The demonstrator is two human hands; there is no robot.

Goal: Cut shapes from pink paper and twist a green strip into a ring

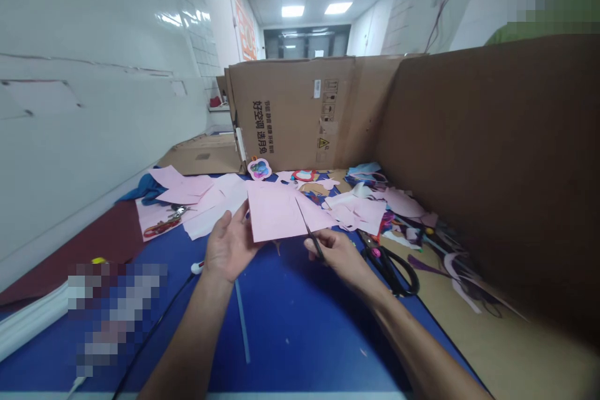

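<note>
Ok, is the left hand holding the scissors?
No, the right hand holds the small black scissors; the left hand holds the pink paper.

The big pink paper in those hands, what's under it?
Around the pink paper I can see a blue mat and more paper scraps poking out. Right under it is covered, so I can't see what's there.

A flat sheet of pink paper (274,212), roughly rectangular, is held almost level by its lower left edge in the left hand (229,247). Small black-handled scissors (313,239) sit in the right hand (335,256), their slim metal blades pointing up and away from that grip, reaching into the sheet's lower right edge and lying across the paper.
</note>
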